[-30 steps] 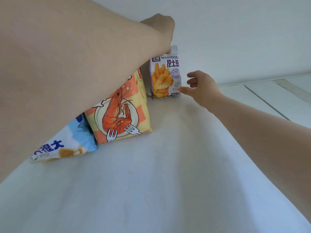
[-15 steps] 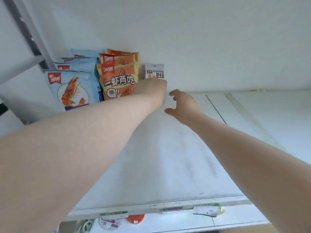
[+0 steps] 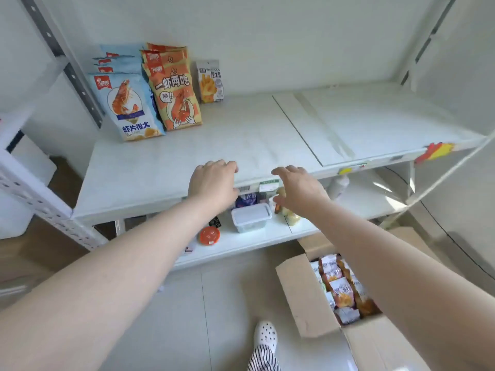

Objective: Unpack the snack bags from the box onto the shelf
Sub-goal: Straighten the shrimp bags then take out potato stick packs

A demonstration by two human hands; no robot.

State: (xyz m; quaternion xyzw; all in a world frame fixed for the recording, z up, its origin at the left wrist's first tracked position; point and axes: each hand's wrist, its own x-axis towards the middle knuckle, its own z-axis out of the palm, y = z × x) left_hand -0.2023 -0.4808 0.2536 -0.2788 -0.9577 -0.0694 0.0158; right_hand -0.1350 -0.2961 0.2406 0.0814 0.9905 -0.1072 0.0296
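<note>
On the white shelf (image 3: pixel 241 140), at the back left, stand a row of blue shrimp-chip bags (image 3: pixel 127 108), a row of orange shrimp bags (image 3: pixel 174 95) and one small purple potato-stick bag (image 3: pixel 211 81). My left hand (image 3: pixel 211 183) and my right hand (image 3: pixel 297 188) hover at the shelf's front edge, fingers loosely curled, holding nothing. An open cardboard box (image 3: pixel 302 298) on the floor at the lower right holds several small snack bags (image 3: pixel 340 287).
A lower shelf carries a lidded plastic tub (image 3: pixel 251 216), an orange lid (image 3: pixel 209 235) and other small items. Grey metal uprights (image 3: pixel 61 57) frame the shelf on the left. A white shoe (image 3: pixel 265 334) stands on the tiled floor beside the box.
Both hands have let go of the small purple bag at the back and drawn away to the shelf's front edge. The view has pulled back and tilted down, revealing the box.
</note>
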